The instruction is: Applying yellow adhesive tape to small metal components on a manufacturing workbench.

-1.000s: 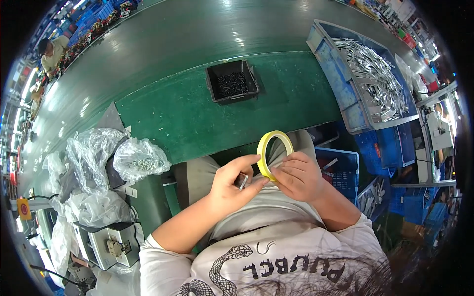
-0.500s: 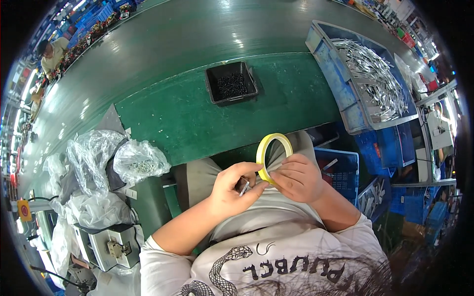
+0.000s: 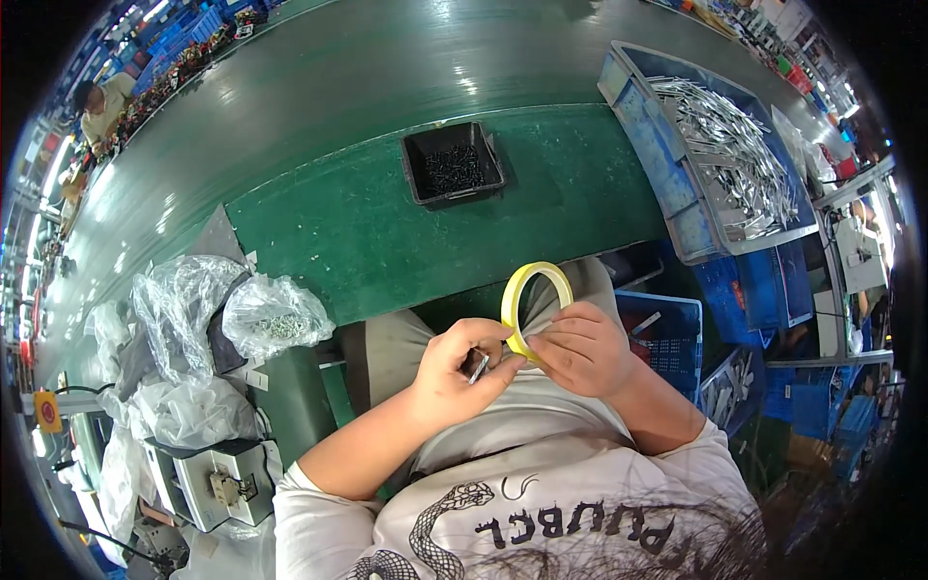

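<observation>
A roll of yellow tape (image 3: 513, 298) is held upright above my lap. My right hand (image 3: 586, 354) grips its lower right side, with the thumb and fingers closed on the rim. Curled at the roll's lower left is my left hand (image 3: 454, 375), its index finger and thumb tips reaching the tape's edge. A small silvery metal piece (image 3: 478, 368) shows inside the curl of the left fingers; most of it is hidden. Whether a strip of tape is lifted between the hands, I cannot tell.
On the green table (image 3: 358, 232) stands a black bin (image 3: 418, 186) of small dark parts. A blue crate (image 3: 667, 179) of thin metal strips sits at the right, above blue baskets (image 3: 698, 333). Clear plastic bags (image 3: 275, 314) and a metal device (image 3: 227, 483) lie left.
</observation>
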`<state>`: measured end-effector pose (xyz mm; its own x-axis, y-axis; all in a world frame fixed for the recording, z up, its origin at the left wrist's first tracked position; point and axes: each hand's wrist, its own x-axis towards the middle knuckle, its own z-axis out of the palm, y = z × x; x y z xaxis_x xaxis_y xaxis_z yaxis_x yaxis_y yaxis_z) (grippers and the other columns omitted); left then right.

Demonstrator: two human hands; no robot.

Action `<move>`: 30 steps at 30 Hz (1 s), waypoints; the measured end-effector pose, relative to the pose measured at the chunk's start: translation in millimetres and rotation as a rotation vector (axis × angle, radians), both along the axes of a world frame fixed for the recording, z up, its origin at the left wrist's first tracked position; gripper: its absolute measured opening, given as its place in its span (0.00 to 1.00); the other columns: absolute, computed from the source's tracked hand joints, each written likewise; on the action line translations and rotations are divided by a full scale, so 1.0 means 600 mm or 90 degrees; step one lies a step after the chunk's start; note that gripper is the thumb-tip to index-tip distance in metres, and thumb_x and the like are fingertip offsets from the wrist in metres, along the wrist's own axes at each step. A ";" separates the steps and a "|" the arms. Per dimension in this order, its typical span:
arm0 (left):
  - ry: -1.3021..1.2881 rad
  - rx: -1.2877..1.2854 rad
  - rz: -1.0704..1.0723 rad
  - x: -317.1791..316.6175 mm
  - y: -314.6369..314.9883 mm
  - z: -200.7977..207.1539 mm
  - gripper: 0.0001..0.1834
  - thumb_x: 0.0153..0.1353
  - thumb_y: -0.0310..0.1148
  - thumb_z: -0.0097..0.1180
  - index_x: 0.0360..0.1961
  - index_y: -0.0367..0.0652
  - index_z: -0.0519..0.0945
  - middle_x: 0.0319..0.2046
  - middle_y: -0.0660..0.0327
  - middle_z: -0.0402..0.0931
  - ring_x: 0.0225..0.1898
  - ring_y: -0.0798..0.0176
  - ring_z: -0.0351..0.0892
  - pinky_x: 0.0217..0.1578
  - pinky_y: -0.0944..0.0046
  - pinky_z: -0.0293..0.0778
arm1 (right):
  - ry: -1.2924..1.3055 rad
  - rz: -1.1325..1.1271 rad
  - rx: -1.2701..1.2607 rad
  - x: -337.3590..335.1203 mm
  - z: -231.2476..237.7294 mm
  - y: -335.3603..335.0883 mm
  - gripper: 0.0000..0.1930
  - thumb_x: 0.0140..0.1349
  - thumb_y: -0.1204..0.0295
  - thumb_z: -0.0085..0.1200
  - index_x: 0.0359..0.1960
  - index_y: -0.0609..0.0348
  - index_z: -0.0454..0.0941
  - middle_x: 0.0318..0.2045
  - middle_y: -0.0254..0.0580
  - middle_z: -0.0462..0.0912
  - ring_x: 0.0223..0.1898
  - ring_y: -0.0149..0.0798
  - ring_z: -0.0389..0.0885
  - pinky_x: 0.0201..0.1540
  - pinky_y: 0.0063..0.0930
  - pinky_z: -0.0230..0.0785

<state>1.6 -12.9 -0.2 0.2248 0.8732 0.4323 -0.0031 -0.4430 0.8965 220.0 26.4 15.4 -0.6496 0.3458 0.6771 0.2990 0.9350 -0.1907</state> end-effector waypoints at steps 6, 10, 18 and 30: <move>-0.006 -0.002 -0.022 0.003 -0.001 0.001 0.24 0.54 0.12 0.64 0.49 0.39 0.68 0.23 0.69 0.70 0.22 0.78 0.65 0.23 0.74 0.59 | -0.012 0.001 0.007 0.005 -0.001 -0.002 0.18 0.49 0.75 0.67 0.44 0.60 0.81 0.32 0.35 0.85 0.32 0.34 0.82 0.42 0.32 0.75; -0.011 -0.032 -0.035 0.005 -0.004 -0.002 0.24 0.55 0.12 0.63 0.49 0.41 0.67 0.23 0.69 0.70 0.22 0.78 0.65 0.24 0.74 0.59 | -0.014 -0.003 0.013 0.006 -0.003 -0.003 0.17 0.53 0.74 0.65 0.45 0.60 0.81 0.34 0.32 0.85 0.33 0.31 0.82 0.42 0.30 0.75; 0.002 0.010 0.001 0.010 -0.004 0.009 0.15 0.55 0.16 0.65 0.36 0.42 0.72 0.22 0.67 0.71 0.21 0.76 0.67 0.22 0.72 0.61 | -0.007 0.003 -0.012 0.009 -0.006 -0.006 0.17 0.52 0.75 0.65 0.46 0.60 0.81 0.34 0.33 0.85 0.33 0.32 0.82 0.43 0.30 0.75; 0.078 0.063 0.099 -0.012 0.020 0.031 0.14 0.50 0.16 0.66 0.39 0.38 0.81 0.23 0.62 0.77 0.21 0.69 0.73 0.22 0.69 0.67 | -0.012 -0.008 0.003 0.017 -0.003 -0.006 0.14 0.53 0.76 0.63 0.43 0.61 0.82 0.32 0.34 0.85 0.32 0.32 0.83 0.42 0.29 0.75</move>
<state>-5.9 -0.9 18.3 0.1461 0.8561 0.4958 0.1781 -0.5157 0.8380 230.2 22.6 13.4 -0.6574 0.3508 0.6668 0.3146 0.9320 -0.1801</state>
